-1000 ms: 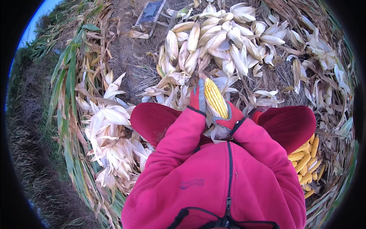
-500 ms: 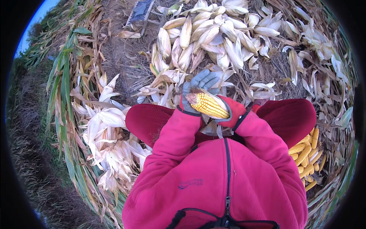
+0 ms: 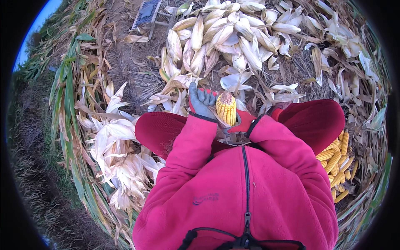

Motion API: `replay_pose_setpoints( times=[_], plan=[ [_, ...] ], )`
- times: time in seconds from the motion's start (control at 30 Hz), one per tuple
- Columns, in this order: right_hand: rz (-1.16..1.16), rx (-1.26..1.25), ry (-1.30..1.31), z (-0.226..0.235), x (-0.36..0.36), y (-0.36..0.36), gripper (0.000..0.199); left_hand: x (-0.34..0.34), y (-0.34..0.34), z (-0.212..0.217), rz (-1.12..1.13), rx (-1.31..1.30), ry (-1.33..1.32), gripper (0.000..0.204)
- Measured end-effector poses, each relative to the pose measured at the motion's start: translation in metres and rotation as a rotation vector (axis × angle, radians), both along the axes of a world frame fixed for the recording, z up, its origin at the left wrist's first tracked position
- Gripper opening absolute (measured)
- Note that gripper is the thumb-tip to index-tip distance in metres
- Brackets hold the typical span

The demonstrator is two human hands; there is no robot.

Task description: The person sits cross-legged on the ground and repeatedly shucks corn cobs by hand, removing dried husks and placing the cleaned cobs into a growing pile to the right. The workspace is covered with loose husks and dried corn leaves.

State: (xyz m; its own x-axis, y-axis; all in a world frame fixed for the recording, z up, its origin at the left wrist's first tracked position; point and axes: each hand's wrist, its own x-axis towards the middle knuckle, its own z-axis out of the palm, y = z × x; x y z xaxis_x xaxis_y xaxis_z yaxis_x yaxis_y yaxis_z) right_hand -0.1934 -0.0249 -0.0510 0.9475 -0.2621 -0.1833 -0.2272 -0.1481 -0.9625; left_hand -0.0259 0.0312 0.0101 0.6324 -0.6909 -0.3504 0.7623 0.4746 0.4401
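Observation:
My right hand (image 3: 245, 121), in a red and grey glove, grips an ear of corn (image 3: 226, 111) around its lower part. The ear stands nearly upright, its yellow kernels bare and its reddish-brown tip toward the top. Just left of it is my left hand (image 3: 203, 102), gloved alike, with the fingers curled in and the thumb pointing up. Pale husk shows between that hand and the ear; whatever the curled fingers hold is hidden.
Ears in dry husks (image 3: 223, 37) are heaped in front. Stripped husks (image 3: 118, 146) lie at my left. Bare yellow ears (image 3: 335, 160) are piled by my right knee. A small stool (image 3: 147, 14) stands at the far left, and corn stalks (image 3: 66, 104) border the left side.
The ear has swung from lying slanted across my left palm to nearly upright in my right hand. My left fingers, stretched out before, have curled in.

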Motion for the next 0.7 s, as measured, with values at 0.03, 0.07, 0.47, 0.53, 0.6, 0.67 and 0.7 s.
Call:
replay_pose_setpoints(
  times=[0.03,0.07,0.47,0.53,0.6,0.67,0.7],
  plan=[
    [-0.082,0.173,-0.121,-0.003,0.005,0.0,0.089,-0.001,-0.001,0.003,0.038,0.086,-0.144,0.052],
    [-0.164,0.345,-0.242,-0.01,0.011,-0.003,0.087,-0.004,-0.003,0.007,0.106,0.226,-0.239,0.051],
    [-1.269,1.063,-0.291,-0.008,0.004,-0.089,0.049,-0.013,0.008,0.027,-0.276,-0.037,-0.247,0.062],
    [-1.342,1.105,-0.402,0.0,-0.008,-0.106,0.048,0.008,0.024,0.012,-0.374,-0.153,-0.263,0.061],
    [-1.373,0.925,-0.428,0.018,-0.004,-0.105,0.044,0.015,0.033,0.0,-0.547,-0.165,-0.266,0.06],
    [-1.387,0.819,-0.456,0.027,-0.006,-0.109,0.042,0.015,0.028,0.0,-0.342,0.289,-0.522,0.052],
    [-1.402,0.763,-0.471,0.028,-0.01,-0.11,0.04,0.013,0.024,0.001,-0.239,0.512,-0.643,0.05]
  ],
)
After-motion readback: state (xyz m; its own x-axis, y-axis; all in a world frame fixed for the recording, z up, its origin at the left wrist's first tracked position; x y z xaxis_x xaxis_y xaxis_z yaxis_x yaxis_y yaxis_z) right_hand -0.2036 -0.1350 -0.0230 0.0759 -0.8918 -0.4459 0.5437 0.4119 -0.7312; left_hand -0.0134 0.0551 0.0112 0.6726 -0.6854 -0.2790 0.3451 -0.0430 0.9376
